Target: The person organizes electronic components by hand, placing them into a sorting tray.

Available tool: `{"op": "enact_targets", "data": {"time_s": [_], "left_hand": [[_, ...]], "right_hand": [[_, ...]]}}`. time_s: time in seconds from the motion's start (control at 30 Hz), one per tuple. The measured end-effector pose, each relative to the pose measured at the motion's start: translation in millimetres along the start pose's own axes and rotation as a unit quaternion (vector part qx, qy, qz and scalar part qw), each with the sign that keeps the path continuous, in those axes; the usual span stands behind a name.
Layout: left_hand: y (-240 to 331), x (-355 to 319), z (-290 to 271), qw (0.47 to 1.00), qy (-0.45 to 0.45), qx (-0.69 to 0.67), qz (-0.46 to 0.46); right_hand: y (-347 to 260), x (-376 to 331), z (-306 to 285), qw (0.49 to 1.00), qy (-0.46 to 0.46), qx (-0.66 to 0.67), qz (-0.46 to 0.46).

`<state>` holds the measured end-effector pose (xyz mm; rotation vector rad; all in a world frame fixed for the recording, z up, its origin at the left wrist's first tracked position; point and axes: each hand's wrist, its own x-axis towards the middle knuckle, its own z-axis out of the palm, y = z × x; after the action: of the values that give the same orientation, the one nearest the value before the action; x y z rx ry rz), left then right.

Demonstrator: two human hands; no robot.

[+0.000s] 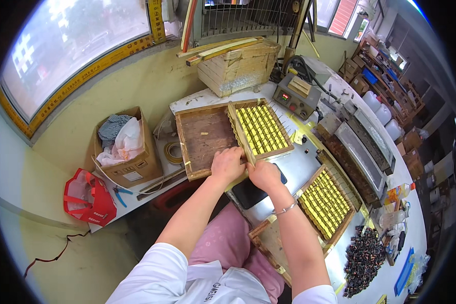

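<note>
My left hand [228, 164] and my right hand [264, 175] are close together at the near end of a long wooden strip [241, 130] with yellow bits along its edge. Both hands are closed on that end. The strip stands on edge across a wooden tray [183, 144], between its bare brown left part and several rows of small yellow-wrapped parts [258, 129] with thin pins. A black phone [249, 194] lies below my right hand, partly covered. Right of my right forearm, a second wooden tray [345, 223] holds more rows of yellow-wrapped parts [325, 202].
A heap of small dark parts [364, 261] lies at the right. Behind the trays stand a control box [296, 96] with a red display and a worn foam box [235, 71]. At left are a cardboard box [134, 164], a red bag [99, 202] and blue-handled pliers [120, 195].
</note>
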<state>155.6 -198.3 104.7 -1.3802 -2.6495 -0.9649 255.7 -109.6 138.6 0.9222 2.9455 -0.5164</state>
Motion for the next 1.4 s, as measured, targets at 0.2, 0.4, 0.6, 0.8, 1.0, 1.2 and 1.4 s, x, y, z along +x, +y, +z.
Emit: {"op": "enact_targets", "data": {"time_s": [0.2, 0.4, 0.6, 0.8, 1.0, 1.2, 1.4], "left_hand": [[22.2, -8.1, 1.2, 1.0, -0.016, -0.009, -0.002], [34.9, -5.9, 9.9, 1.0, -0.014, -0.021, 0.014], [36.0, 15.0, 12.7, 0.985, -0.147, -0.039, -0.077], [-34.6, 92.8, 33.0, 0.989, 0.051, -0.112, -0.081], [-68.5, 151.2, 80.9, 0.991, 0.098, -0.079, -0.049], [-44.5, 169.9, 92.6, 0.995, 0.006, -0.039, -0.088], [-23.1, 185.2, 128.4, 0.999, 0.011, -0.007, -0.043]], "right_hand": [[26.0, -67.5, -16.3, 0.998, -0.034, 0.033, 0.041], [64.7, -152.2, -46.0, 0.995, -0.088, -0.022, 0.038], [143.9, -254.7, -70.0, 0.996, -0.062, 0.045, 0.053], [222.1, -333.8, -26.2, 0.95, 0.112, 0.184, 0.225], [256.5, -352.6, -5.4, 0.906, 0.176, 0.238, 0.304], [288.5, -354.5, -7.0, 0.919, 0.166, 0.202, 0.295], [325.5, -325.8, -19.9, 0.968, 0.099, 0.096, 0.209]]}}
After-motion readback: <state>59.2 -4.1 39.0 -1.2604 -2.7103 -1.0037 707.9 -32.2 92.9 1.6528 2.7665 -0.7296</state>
